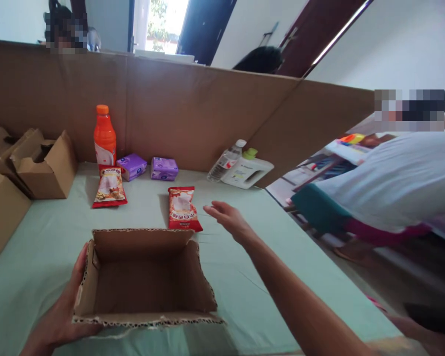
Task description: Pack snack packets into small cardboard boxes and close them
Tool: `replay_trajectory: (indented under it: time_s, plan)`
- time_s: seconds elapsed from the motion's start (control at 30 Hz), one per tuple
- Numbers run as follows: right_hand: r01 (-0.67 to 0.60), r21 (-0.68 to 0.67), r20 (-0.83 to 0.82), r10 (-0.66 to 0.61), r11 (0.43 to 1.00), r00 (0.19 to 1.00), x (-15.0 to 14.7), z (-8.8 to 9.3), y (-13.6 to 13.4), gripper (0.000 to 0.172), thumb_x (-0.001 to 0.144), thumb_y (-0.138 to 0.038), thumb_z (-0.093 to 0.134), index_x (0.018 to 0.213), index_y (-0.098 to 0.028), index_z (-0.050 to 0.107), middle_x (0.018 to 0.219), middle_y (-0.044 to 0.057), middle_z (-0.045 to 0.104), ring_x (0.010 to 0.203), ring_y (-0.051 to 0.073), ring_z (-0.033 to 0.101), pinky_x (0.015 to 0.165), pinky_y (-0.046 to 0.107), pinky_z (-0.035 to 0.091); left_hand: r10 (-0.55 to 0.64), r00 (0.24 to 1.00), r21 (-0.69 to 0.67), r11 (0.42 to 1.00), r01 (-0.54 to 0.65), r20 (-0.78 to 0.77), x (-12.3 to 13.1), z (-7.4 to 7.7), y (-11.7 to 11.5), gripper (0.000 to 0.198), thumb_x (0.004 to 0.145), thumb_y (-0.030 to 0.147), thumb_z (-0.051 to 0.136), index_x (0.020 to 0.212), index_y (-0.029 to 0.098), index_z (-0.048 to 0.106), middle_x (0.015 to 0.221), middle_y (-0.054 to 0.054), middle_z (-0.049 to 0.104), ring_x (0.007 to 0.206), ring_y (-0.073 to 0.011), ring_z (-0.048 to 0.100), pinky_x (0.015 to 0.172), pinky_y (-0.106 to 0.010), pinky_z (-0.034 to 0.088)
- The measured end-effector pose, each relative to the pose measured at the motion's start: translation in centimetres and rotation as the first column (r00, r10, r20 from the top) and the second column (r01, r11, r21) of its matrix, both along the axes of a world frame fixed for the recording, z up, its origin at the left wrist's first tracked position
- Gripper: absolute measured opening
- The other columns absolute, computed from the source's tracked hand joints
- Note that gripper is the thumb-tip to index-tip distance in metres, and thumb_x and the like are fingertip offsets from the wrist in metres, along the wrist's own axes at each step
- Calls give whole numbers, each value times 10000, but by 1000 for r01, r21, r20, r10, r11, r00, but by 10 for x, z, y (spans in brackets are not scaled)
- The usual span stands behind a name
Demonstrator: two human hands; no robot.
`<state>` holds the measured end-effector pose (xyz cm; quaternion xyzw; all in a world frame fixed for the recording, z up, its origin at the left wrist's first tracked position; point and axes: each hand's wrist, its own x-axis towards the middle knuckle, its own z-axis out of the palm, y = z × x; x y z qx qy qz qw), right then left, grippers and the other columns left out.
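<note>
An open, empty cardboard box [144, 282] is in front of me, its inside facing up toward the camera. My left hand [68, 301] grips its left side, with fingers along the left wall and under the near corner. My right hand [228, 220] is stretched out over the table, fingers extended and holding nothing. Just left of its fingertips lies a red and white snack packet [183, 208], apart from the hand. A second red and white snack packet [110, 187] rests farther left, in front of an orange bottle [105, 136].
Two purple tissue packs [132, 166] lie near the cardboard partition [178, 113]. A clear plastic bottle [226, 162] leans by a white jug [247, 170] with a green cap. More cardboard boxes [46, 165] stand at left. A person [396, 178] sits at right beyond the table edge.
</note>
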<state>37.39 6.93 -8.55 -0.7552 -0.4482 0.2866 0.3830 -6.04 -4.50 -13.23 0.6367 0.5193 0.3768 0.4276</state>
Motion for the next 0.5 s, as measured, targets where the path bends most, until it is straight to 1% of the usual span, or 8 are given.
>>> replay_trajectory:
  time_s: [0.07, 0.13, 0.2, 0.23, 0.27, 0.33, 0.43, 0.5]
  plan:
    - [-4, -60, -32, 2, 998, 999, -9, -24, 31, 595, 686, -554, 788, 1040, -85, 697, 863, 167, 744, 785, 286, 704, 709, 394, 556, -75, 997, -10, 997, 75, 1, -1, 6, -1, 1297, 606, 751, 780, 1639, 282, 151, 1656, -123, 334, 1530, -432, 261, 1226, -618, 271]
    - [-39, -88, -90, 31, 995, 995, -27, -43, 51, 524, 669, -503, 820, 972, -94, 699, 761, 148, 729, 724, 287, 703, 655, 387, 556, -140, 990, -22, 990, 139, -11, -2, 15, -2, 1324, 602, 795, 747, 1644, 258, 130, 1668, -124, 304, 1541, -434, 226, 1232, -611, 252]
    - [-90, -89, -165, 75, 992, 983, -45, -51, 61, 432, 673, -466, 828, 907, -129, 694, 717, 130, 722, 700, 287, 705, 637, 387, 565, -158, 987, -35, 987, 157, -16, 0, 25, -3, 1356, 592, 843, 714, 1646, 242, 110, 1673, -124, 290, 1545, -435, 209, 1237, -603, 240]
    - [-113, -78, -202, 95, 991, 975, -52, -50, 63, 392, 686, -456, 817, 889, -147, 687, 717, 125, 723, 697, 286, 707, 636, 390, 572, -154, 988, -38, 987, 153, -14, 1, 30, -3, 1350, 602, 858, 694, 1646, 239, 105, 1676, -121, 284, 1546, -432, 209, 1240, -596, 239]
    - [-130, -60, -232, 113, 990, 966, -56, -46, 63, 363, 705, -453, 796, 890, -164, 679, 736, 122, 729, 707, 284, 711, 645, 393, 579, -152, 988, -39, 988, 152, -13, 3, 34, -3, 1338, 614, 861, 684, 1647, 237, 105, 1680, -119, 274, 1545, -429, 216, 1240, -588, 245]
    - [-138, 22, -267, 139, 990, 954, -57, -28, 58, 356, 739, -459, 744, 958, -192, 657, 851, 127, 747, 780, 279, 727, 701, 397, 592, -164, 986, -30, 986, 163, -18, 7, 39, -3, 1319, 631, 834, 701, 1646, 233, 110, 1692, -118, 241, 1542, -426, 230, 1240, -574, 259]
    - [-90, 269, -263, 163, 959, 951, -48, 20, 34, 475, 729, -495, 710, 1109, -236, 592, 1128, 146, 720, 1006, 290, 717, 840, 411, 581, -183, 983, -12, 983, 183, -34, 10, 41, -3, 1285, 656, 766, 742, 1644, 221, 128, 1694, -130, 227, 1548, -419, 216, 1245, -579, 240]
    - [-69, 449, -222, 186, 891, 957, -44, 58, 8, 525, 704, -515, 738, 1139, -270, 576, 1243, 140, 679, 1137, 311, 673, 899, 431, 561, -175, 984, -7, 985, 175, -30, 10, 40, -2, 1294, 648, 750, 761, 1643, 210, 134, 1685, -147, 246, 1552, -416, 205, 1248, -586, 216]
